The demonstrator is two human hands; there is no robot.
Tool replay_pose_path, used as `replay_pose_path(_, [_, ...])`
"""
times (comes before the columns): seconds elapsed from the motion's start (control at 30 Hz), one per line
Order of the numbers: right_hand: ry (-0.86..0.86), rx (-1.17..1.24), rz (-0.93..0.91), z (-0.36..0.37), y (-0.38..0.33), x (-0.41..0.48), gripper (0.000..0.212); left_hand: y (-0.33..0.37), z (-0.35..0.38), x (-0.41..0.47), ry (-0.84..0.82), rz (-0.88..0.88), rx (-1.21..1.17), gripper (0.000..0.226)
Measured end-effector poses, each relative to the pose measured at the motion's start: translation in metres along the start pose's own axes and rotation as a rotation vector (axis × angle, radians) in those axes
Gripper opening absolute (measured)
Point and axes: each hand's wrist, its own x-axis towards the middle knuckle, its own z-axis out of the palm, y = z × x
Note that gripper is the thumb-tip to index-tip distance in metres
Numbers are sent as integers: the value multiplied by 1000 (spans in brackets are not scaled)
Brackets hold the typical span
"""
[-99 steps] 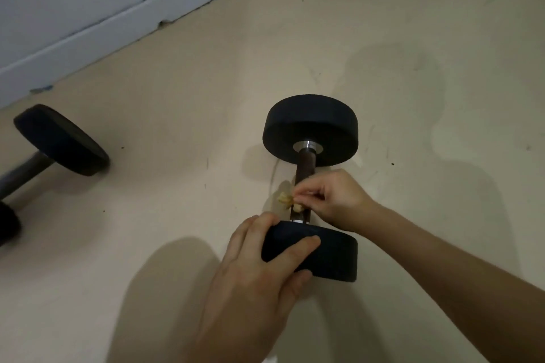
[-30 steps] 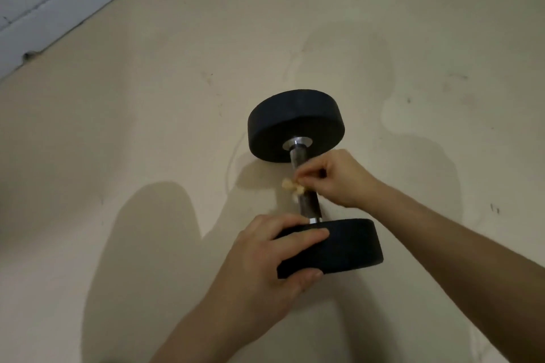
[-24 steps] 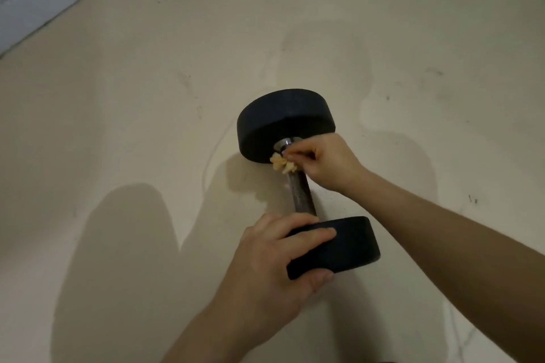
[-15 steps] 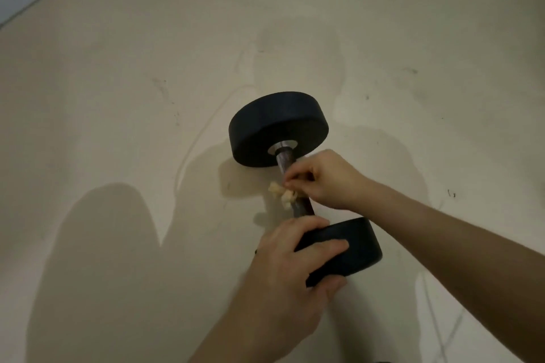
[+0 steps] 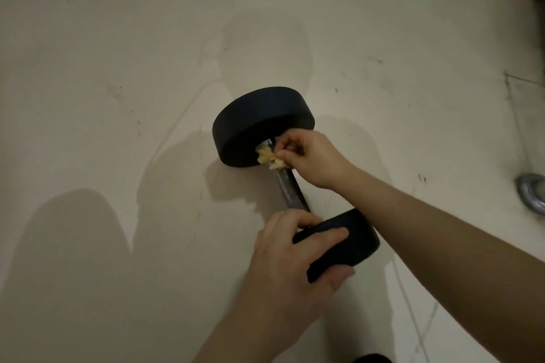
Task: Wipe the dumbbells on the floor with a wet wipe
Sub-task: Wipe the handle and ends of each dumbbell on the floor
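A crumpled, yellowish wet wipe [image 5: 269,158] is pinched between the curled fingers and thumb of the right hand [image 5: 309,159]. The wipe is pressed against the metal collar where the handle meets the far head, just to the left of the knuckles. The right forearm is stretched in from the lower right and passes above the near head without visibly touching it.

The left hand [image 5: 292,262] is closed around the near head [image 5: 351,244], a thick black rubber disc. Its fingers are curled over the upper rim and its thumb is set against the nearer edge. The knurled dark metal handle [image 5: 287,186] is seen running from just beyond the left fingertips up to the wipe. The black round-headed dumbbell [image 5: 292,197] lies on its side between the two hands, resting on a pale beige floor [image 5: 118,97]. The far head [image 5: 259,124], a matching black disc, stands directly beyond the right hand.

Soft shadows are cast on the floor to the left of the left hand. Well to the right of the right forearm, a curved grey metal object [image 5: 532,194] is cut off by the frame edge.
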Motion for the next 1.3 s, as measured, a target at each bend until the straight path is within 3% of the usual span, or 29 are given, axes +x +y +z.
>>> replay_pose_path(0.13, [-366, 176, 164, -18, 18, -30, 15, 5, 6, 4, -63, -59, -38, 47])
replay_pose_path(0.2, [-481, 123, 170, -25, 19, -34, 19, 8, 6, 6, -80, -80, -73, 48])
replay_pose_path(0.3, [-240, 8, 115, -20, 9, -9, 12, 13, 4, 9, -134, -84, -110, 43])
replay_pose_path(0.37, [-106, 90, 134, -17, 5, 4, 8, 14, -5, 18, -123, -159, -220, 31])
replay_pose_path(0.43, [-151, 178, 189, -16, 9, -2, 5, 3, -11, 38, -34, -235, -205, 22])
replay_pose_path(0.5, [-252, 215, 243, -18, 16, -19, 9, -19, -14, 65, 1, -261, -49, 26])
replay_pose_path(0.63, [-290, 216, 285, -33, 10, -48, 34, -53, -4, 97, -235, -146, 281, 26])
replay_pose_path(0.73, [25, 3, 304, -32, -1, -87, 43, -59, -3, 98, -301, 71, 422, 23])
replay_pose_path(0.8, [221, -34, 348, -15, -20, -119, 46, -62, -8, 103, -329, 119, 539, 16])
replay_pose_path(0.9, [332, -73, 358, 11, -29, -136, 46, -72, -14, 115, -247, 1, 642, 24])
replay_pose_path(0.97, [390, -69, 379, 17, -25, -133, 47, -75, -11, 112, -253, 50, 651, 28])
replay_pose_path(1.07, [460, -55, 407, 18, -22, -133, 50, -69, -16, 101, -306, 82, 450, 24])
replay_pose_path(1.23, [566, 117, 480, 19, -14, -133, 40, -69, -15, 115, -89, -142, 264, 18])
replay_pose_path(1.3, [614, 186, 495, 18, -10, -132, 35, -60, -8, 108, -189, -105, 275, 14])
